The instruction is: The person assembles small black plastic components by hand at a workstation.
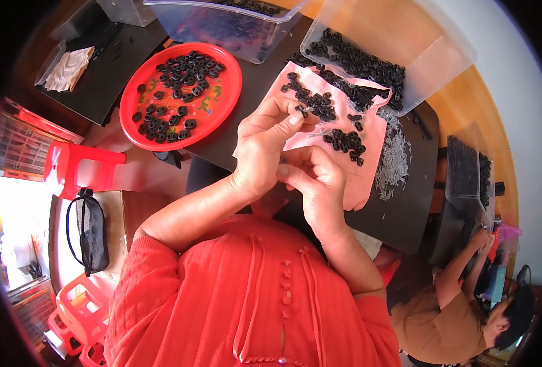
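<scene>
Over the near edge of a pink cloth [359, 174], my left hand [260, 147] pinches a small black plastic piece [301, 111] between thumb and fingertips. Just below and to its right, my right hand [317, 177] has thumb and index finger pressed together; anything between them is too small to make out. Loose black pieces [347, 145] lie in clusters on the cloth beyond my hands. A heap of thin silvery pins [393, 162] spreads along the cloth's right side.
A red round tray [233, 92] at the left carries more black pieces. Clear plastic bins [433, 43] of black parts stand at the back. Red stools [81, 165] and a black mesh bag [92, 235] are at the left. Another person [448, 318] works at the lower right.
</scene>
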`<state>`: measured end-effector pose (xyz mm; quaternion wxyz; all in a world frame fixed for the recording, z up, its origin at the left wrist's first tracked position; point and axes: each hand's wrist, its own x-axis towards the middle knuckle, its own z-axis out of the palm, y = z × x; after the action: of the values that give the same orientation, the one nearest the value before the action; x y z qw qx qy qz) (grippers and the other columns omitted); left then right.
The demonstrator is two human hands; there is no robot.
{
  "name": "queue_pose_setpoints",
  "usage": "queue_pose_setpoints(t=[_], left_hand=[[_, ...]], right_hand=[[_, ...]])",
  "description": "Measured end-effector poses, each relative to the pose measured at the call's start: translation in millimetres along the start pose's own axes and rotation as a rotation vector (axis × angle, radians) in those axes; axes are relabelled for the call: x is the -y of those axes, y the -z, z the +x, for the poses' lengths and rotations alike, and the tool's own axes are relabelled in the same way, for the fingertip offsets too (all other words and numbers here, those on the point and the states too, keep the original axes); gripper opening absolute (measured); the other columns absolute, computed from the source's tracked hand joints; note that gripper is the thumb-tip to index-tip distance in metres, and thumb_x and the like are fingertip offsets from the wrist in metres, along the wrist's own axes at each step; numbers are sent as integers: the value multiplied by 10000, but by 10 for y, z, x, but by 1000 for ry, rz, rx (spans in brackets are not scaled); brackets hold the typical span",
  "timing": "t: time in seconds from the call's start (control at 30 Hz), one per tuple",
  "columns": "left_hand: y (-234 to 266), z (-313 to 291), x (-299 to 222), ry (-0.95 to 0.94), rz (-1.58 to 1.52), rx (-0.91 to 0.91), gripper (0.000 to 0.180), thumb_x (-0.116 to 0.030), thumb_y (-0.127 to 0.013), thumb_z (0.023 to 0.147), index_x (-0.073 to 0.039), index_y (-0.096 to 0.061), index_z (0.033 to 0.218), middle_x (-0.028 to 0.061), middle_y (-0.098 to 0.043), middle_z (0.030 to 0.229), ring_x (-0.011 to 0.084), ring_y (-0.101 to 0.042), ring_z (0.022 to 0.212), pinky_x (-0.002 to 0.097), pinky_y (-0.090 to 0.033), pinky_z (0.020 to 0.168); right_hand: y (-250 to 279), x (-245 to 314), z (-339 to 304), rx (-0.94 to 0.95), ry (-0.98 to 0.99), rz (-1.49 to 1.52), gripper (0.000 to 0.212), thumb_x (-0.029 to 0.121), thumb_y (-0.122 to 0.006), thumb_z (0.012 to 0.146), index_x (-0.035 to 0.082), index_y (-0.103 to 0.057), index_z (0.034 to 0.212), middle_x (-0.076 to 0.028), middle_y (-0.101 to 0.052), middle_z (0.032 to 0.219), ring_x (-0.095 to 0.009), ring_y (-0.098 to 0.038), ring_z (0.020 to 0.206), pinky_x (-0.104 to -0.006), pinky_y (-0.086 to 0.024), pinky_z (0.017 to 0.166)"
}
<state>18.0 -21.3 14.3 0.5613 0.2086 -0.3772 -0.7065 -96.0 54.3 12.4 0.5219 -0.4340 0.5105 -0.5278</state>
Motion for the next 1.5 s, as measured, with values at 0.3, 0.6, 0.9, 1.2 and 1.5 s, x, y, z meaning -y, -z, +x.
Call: queue_pose_setpoints(t=[0.3, 0.6, 0.9, 1.2, 1.5], left_hand=[[41, -119, 176, 61, 57, -14, 103, -99, -642, 1007, 3, -628, 1007, 42, -663, 864, 115, -633, 820, 257, -496, 767], [98, -186, 184, 73, 285, 100, 96, -79, -642, 986, 17, -647, 978, 30, -640, 827, 92, -591, 761, 248, -498, 688], [140, -182, 178, 106, 362, 134, 114, -74, -661, 981, 32, -646, 1019, 33, -645, 862, 88, -596, 752, 250, -513, 663], [153, -195, 162, 111, 431, 149, 112, -65, -655, 984, 42, -642, 1016, 59, -643, 889, 95, -604, 729, 249, -515, 656], [161, -183, 131, 152, 347, 151, 64, -41, -643, 984, 21, -629, 981, 55, -646, 873, 93, -607, 726, 243, -513, 657]], right_hand=[[281, 166, 108, -186, 248, 46, 91, -43, -693, 927, -6, -682, 1010, -23, -696, 930, -83, -640, 796, -216, -511, 731], [517, 243, 225, -133, 123, 127, 77, -19, -670, 936, -4, -697, 1006, -42, -705, 922, -117, -675, 757, -222, -510, 650], [498, 271, 208, -115, 192, -33, 92, -34, -657, 934, -28, -691, 1019, -64, -710, 956, -128, -676, 776, -236, -511, 664], [447, 214, 180, -90, 268, -144, 108, -47, -660, 932, -34, -694, 1034, -61, -711, 962, -116, -664, 791, -237, -514, 687], [469, 97, 196, -52, 148, 34, 52, -14, -666, 953, -32, -678, 1000, -58, -701, 899, -126, -661, 755, -241, -518, 702]])
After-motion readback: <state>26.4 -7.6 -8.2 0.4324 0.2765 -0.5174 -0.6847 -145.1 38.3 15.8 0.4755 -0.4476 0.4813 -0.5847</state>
